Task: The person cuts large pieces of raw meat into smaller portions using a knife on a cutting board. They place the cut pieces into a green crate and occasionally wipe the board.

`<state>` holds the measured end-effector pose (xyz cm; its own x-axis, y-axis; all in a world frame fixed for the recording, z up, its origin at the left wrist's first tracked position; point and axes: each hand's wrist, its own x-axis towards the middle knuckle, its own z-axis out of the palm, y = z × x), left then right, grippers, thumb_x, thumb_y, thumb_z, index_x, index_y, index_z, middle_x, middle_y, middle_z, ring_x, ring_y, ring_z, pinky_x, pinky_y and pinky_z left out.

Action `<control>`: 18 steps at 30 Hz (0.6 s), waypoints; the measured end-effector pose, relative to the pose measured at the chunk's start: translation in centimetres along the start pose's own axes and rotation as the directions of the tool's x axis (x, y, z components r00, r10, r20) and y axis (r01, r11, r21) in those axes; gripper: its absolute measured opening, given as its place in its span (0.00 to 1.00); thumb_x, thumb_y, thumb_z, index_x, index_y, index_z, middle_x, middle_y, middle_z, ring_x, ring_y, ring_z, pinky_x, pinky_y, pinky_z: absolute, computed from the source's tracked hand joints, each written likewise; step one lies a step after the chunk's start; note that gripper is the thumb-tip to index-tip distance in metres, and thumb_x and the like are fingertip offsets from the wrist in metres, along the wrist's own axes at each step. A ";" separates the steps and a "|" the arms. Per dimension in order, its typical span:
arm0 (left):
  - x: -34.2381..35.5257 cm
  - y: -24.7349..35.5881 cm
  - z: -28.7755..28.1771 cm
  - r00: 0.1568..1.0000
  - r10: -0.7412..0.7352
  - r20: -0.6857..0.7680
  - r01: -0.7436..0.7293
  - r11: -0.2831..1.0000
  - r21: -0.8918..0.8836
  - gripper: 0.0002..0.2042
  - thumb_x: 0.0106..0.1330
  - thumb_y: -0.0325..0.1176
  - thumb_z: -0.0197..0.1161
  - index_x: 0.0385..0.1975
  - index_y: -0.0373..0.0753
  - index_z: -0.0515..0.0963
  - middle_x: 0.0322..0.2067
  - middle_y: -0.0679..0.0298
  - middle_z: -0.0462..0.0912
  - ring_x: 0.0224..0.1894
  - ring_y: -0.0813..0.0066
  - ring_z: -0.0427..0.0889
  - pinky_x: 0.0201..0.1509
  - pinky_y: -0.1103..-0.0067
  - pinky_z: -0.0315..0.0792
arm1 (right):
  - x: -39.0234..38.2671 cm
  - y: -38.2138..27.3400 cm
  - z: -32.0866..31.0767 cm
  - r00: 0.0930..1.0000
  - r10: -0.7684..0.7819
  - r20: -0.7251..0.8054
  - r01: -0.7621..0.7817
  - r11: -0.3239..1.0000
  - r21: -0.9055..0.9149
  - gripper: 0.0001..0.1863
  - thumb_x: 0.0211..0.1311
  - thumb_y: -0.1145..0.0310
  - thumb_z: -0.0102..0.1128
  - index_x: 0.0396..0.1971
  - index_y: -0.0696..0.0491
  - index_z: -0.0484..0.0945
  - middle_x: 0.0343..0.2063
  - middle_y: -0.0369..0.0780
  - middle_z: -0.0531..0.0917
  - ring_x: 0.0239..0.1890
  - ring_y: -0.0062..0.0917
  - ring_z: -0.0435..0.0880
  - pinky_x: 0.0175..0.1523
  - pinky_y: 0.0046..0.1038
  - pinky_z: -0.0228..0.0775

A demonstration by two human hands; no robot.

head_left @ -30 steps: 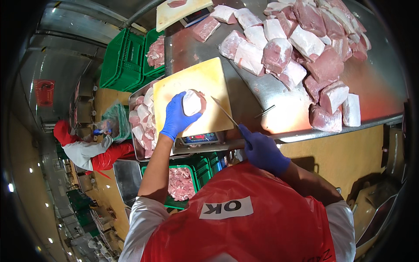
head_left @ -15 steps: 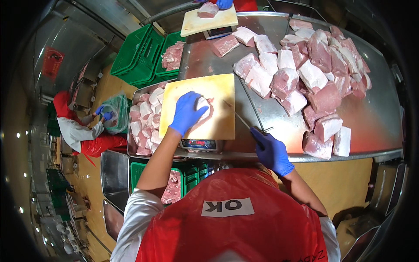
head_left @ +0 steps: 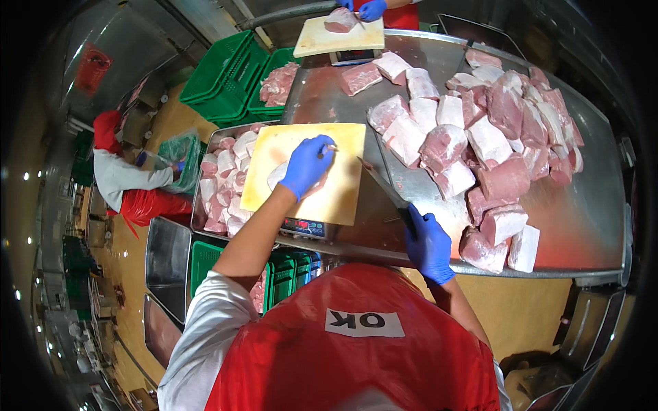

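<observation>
My left hand [head_left: 308, 166], in a blue glove, is over the cutting board [head_left: 264, 188] with its fingers closed in a pinch. A small pink meat scrap [head_left: 332, 147] shows at the fingertips. Under that hand a pale piece of meat [head_left: 276, 175] lies on the board, mostly hidden. My right hand [head_left: 429, 245], also gloved in blue, grips a knife [head_left: 386, 185] by its dark handle at the table's near edge. The blade points up and left, its tip just right of the board, with a reddish bit near the tip. A scale [head_left: 301, 227] with a lit display sits beneath the board.
Large meat chunks [head_left: 506, 179] are heaped on the right of the steel table [head_left: 576, 226]. A metal bin [head_left: 200, 198] of smaller pieces adjoins the board's left. Green crates [head_left: 221, 75] stand beyond. Another worker [head_left: 130, 161] is at left; someone's gloved hands [head_left: 373, 9] are at the far board.
My left hand has lifted from lying over the meat into a pinch, slightly up and right. The knife has turned its flat side more into view. The scene has shifted slightly.
</observation>
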<state>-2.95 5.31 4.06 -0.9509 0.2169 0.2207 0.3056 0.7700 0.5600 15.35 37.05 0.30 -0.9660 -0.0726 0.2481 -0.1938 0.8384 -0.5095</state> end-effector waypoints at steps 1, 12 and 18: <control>-1.3 1.1 -1.0 0.979 0.200 -0.046 -0.197 0.979 0.053 0.12 0.70 0.31 0.66 0.51 0.41 0.85 0.36 0.54 0.87 0.40 0.53 0.84 0.47 0.63 0.79 | 0.5 -0.4 0.1 1.000 -0.023 0.002 0.023 1.000 0.008 0.30 0.62 0.67 0.71 0.67 0.49 0.79 0.35 0.46 0.80 0.34 0.42 0.85 0.38 0.43 0.80; -15.5 -1.6 -10.7 0.975 0.085 -0.207 0.038 0.850 0.525 0.37 0.61 0.24 0.63 0.76 0.45 0.70 0.33 0.56 0.76 0.37 0.54 0.77 0.46 0.61 0.74 | 9.5 -14.3 -0.8 0.791 -0.607 0.079 0.603 0.795 0.073 0.30 0.63 0.68 0.70 0.66 0.48 0.79 0.34 0.43 0.78 0.32 0.38 0.83 0.36 0.40 0.78; -23.6 -4.5 -18.7 0.875 -0.037 -0.482 0.332 0.771 0.543 0.38 0.60 0.18 0.59 0.75 0.47 0.71 0.36 0.53 0.78 0.40 0.51 0.79 0.48 0.60 0.75 | 11.3 -24.8 0.7 0.577 -0.800 0.165 0.806 0.590 0.044 0.27 0.67 0.64 0.65 0.66 0.48 0.79 0.35 0.43 0.80 0.33 0.36 0.84 0.37 0.39 0.79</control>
<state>19.05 -14.49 11.22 -0.8201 -0.1279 0.5578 -0.1061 0.9918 0.0714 9.15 15.09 15.16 -0.4305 -0.8016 0.4148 -0.9005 0.4125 -0.1375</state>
